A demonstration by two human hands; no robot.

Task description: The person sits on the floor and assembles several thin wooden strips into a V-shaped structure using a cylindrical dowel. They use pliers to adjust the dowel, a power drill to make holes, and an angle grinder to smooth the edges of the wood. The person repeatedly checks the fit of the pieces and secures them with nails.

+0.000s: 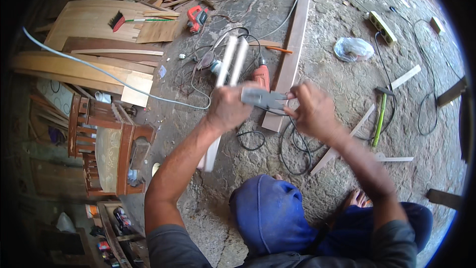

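Observation:
My left hand (229,107) is wrapped round a pair of pale, narrow strips (239,62), which stick out above and below the fist and are smeared by motion. Against its fingers lies a grey, two-pronged piece (260,98), blurred, that looks like a metal tool; its exact kind I cannot tell. My right hand (315,111) closes its thumb and fingers at the prong ends, on the right. Beneath the hands, on the floor, are a red-orange power drill (261,75) and a long brown board (292,49). Black cable loops below the hands.
A green-handled hammer (380,119), wooden strips (337,154), a plastic bag (353,48) and a power strip (382,28) lie to the right. At left are a carved wooden chair (111,144), stacked boards (94,69) and a red power tool (197,19). My blue-clad knee (267,213) is near.

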